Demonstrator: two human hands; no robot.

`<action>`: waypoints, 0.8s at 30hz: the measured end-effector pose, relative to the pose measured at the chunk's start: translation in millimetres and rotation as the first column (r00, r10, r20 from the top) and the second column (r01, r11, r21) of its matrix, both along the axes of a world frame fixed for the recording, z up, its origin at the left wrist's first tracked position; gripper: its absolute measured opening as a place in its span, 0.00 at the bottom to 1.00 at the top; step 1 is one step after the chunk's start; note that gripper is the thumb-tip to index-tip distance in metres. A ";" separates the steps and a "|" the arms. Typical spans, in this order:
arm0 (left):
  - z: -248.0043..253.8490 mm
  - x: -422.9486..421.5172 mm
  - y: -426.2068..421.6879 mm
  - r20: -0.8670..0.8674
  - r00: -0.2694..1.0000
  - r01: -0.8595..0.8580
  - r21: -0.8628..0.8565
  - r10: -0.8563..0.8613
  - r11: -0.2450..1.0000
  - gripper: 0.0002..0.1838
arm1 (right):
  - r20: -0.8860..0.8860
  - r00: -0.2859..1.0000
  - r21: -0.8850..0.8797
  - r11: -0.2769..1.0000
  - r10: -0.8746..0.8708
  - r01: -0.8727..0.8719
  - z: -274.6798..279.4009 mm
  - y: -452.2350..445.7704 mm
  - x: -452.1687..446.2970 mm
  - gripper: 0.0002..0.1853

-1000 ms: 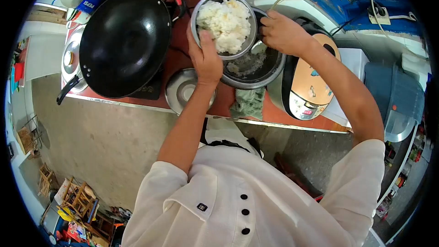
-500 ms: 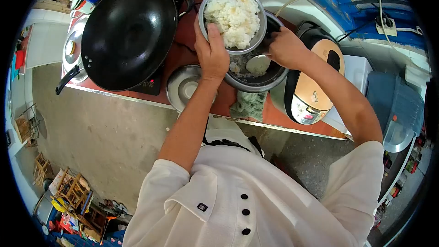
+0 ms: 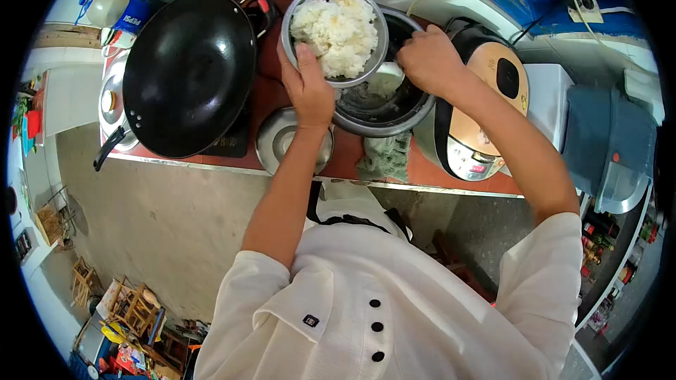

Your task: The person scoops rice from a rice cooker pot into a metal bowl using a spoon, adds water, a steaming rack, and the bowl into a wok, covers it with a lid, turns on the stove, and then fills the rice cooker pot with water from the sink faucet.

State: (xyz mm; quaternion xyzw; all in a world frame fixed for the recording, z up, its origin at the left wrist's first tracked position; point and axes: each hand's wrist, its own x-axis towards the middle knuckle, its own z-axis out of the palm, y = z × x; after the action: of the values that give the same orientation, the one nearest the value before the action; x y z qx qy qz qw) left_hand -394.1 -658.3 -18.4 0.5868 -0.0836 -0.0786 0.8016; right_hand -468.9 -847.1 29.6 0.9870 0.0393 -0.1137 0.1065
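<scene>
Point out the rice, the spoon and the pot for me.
Rice [image 3: 334, 34]: head view, middle of the white heap.
Spoon [image 3: 387, 79]: head view, on its scooping end.
Pot [image 3: 386, 127]: head view, on its near rim.

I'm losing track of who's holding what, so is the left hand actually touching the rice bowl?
Touching. The head view shows the left hand against the side of the rice bowl, thumb over the rim.
</scene>
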 end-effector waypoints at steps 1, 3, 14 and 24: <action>-1.7 0.7 -1.1 0.002 1.000 0.002 0.001 -0.002 1.000 0.24 | 0.012 0.996 -0.039 0.995 0.092 -0.091 -0.3 -0.7 0.4 0.06; -4.8 2.7 -1.9 -0.009 0.999 -0.050 -0.025 0.050 0.998 0.25 | -0.046 0.993 -0.062 0.992 0.104 -0.107 7.0 3.3 -1.3 0.06; -2.6 2.7 -0.2 -0.021 0.999 -0.043 -0.044 0.042 0.998 0.25 | -0.382 0.918 0.031 0.992 -0.104 0.126 1.3 27.2 9.7 0.09; -15.7 8.4 1.1 -0.164 0.985 -0.080 -0.117 0.060 0.990 0.25 | -0.044 0.954 0.090 0.950 -0.296 0.299 -3.5 7.0 6.9 0.07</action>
State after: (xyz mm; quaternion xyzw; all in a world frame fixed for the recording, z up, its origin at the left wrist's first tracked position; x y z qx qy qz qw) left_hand -385.7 -657.2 -34.2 0.5308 -0.0027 -0.0919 0.8425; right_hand -462.0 -840.1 26.1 0.9838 -0.1027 -0.1414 0.0400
